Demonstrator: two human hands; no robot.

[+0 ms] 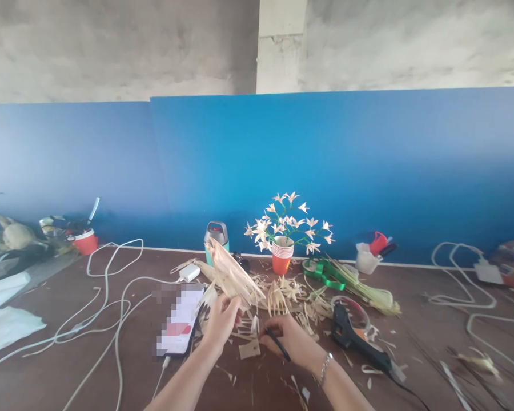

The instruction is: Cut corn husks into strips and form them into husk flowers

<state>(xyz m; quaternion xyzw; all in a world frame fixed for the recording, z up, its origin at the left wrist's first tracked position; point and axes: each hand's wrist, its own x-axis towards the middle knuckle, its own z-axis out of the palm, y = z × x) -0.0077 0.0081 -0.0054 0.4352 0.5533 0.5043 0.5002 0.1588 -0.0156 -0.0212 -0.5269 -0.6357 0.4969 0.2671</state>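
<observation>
My left hand (223, 321) pinches the lower end of a broad, pale dried corn husk (231, 271), which rises up and to the left. Close to it, my right hand (289, 337) is closed around a slim black tool (277, 345); fingers hide its working end, so its kind is unclear. Beneath and between the hands lie a small square scrap (249, 349) and many cut husk pieces (282, 294). Behind them, white star-shaped husk flowers on green stems (285, 222) stand in a red paper cup (281, 264).
A phone (182, 325) lies left of my hands, with white cables (120, 297) beyond. On the right sit a black glue gun (360, 342), green ribbon (325, 273) and a husk bundle (368, 294). A teal bottle (216, 234) stands near the blue partition (325, 148).
</observation>
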